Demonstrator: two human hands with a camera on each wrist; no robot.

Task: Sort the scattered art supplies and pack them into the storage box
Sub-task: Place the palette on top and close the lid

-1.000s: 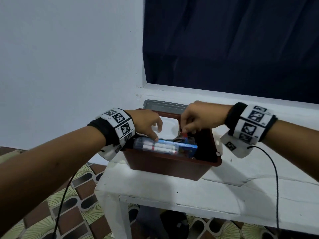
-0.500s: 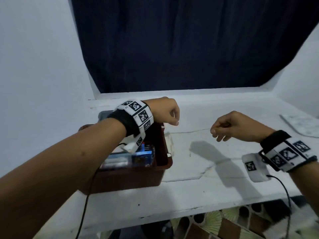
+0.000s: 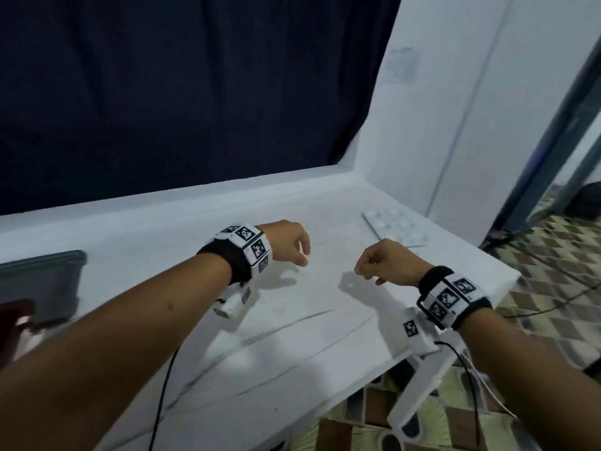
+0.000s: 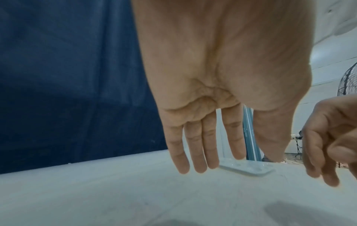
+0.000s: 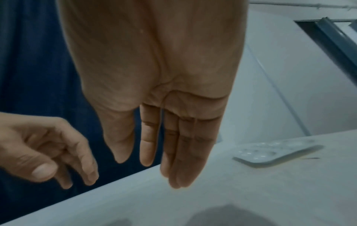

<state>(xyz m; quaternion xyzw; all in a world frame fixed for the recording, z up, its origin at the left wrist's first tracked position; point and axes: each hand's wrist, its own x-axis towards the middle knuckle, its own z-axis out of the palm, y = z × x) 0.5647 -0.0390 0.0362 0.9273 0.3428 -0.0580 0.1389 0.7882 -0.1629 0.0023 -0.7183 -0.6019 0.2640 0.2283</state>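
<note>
A white paint palette (image 3: 395, 227) lies flat at the table's far right; it also shows in the left wrist view as the palette (image 4: 249, 168) and in the right wrist view as the palette (image 5: 278, 152). My left hand (image 3: 300, 255) hovers over mid-table, left of the palette, fingers (image 4: 193, 152) hanging relaxed and holding nothing. My right hand (image 3: 362, 271) hangs beside it, just in front of the palette, its fingers (image 5: 185, 152) straight down and empty. A corner of the brown storage box (image 3: 13, 323) shows at the far left edge, with its grey lid (image 3: 42, 281) behind it.
The white table (image 3: 292, 353) runs along a dark blue curtain (image 3: 195, 92) and ends at a white wall (image 3: 471, 125) on the right. Cables hang from both wrists past the front edge. A patterned floor (image 3: 553, 271) lies to the right.
Both hands have come out of the storage box and moved right over the bare table toward the palette. The view has swung right, so the box now sits at the left edge.
</note>
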